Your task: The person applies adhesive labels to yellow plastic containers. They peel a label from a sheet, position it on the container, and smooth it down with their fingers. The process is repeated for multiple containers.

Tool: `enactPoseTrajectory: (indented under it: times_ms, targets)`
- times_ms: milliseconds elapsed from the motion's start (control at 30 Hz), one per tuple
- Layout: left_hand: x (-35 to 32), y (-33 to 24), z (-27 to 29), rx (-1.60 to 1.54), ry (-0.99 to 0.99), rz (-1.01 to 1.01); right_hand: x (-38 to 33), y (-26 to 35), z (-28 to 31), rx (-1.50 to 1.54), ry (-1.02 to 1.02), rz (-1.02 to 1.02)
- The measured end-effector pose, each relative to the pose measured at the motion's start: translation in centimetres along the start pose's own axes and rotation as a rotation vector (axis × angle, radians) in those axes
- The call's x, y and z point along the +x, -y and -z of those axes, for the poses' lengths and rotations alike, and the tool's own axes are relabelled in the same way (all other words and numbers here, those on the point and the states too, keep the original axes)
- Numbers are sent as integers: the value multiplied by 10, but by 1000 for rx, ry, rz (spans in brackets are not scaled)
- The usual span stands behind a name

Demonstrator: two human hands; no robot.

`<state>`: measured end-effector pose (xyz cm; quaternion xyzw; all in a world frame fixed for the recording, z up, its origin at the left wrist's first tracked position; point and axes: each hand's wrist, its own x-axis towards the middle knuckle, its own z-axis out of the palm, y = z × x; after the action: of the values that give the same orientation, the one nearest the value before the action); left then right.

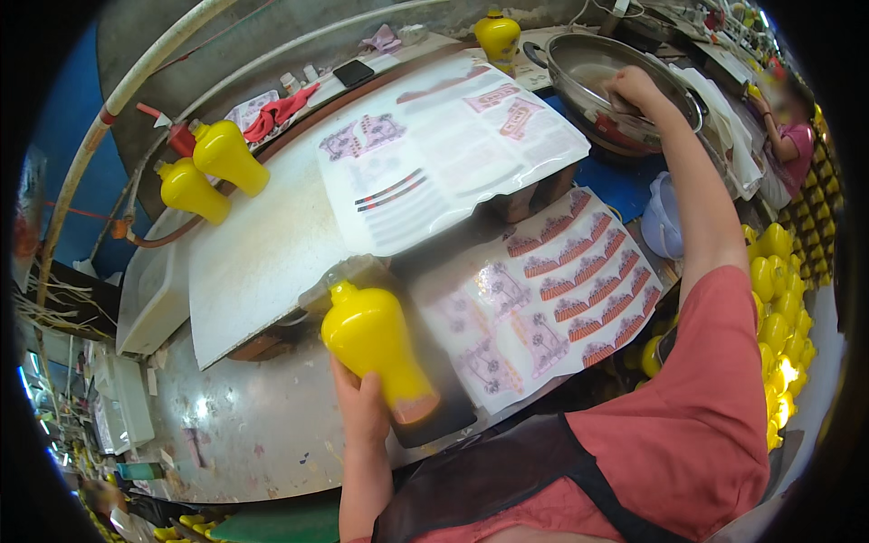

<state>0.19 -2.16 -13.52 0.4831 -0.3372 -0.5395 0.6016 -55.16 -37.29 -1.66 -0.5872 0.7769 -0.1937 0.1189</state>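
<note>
My left hand [360, 394] is wrapped round the lower part of a glossy yellow vase [367, 339], its narrow neck up and slightly tilted. A bare reddish band shows near its foot. My right hand [634, 89] is over a wide metal basin [579, 56] at the far right, its fingers curled together; what they hold, if anything, is hidden. Beside the vase lies a sheet of pink and purple printed decals [579, 281]. Another decal sheet [444, 145] covers part of a raised white board [258, 271].
Two yellow vases [228, 156] stand at the left, another yellow vase [497, 38] at the back. Near the back edge lie a red cloth [282, 112] and a black phone [353, 72]. A lilac bucket [663, 217] and many yellow vases [777, 299] are at the right, with another person [792, 145] beyond.
</note>
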Motion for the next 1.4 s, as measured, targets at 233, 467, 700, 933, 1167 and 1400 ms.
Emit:
enactPoseTrajectory:
  times_ms: [233, 467, 700, 933, 1167, 1400]
  targets:
    - [-2, -2, -1, -70, 16, 2, -65, 106, -74, 228, 219, 627]
    - [0, 8, 7, -54, 42, -55, -137, 136, -103, -594, 88, 561]
    - [-2, -4, -11, -71, -45, -70, -210, 115, -73, -464, 44, 595]
    - [-1, -4, -5, -86, 27, -37, -199, 96, -81, -343, -33, 557]
    - [0, -7, -7, -129, 60, -19, -196, 68, -120, 492, -194, 91]
    - [-2, -5, -7, -73, 54, -102, -180, 78, -161, 1286, 38, -358]
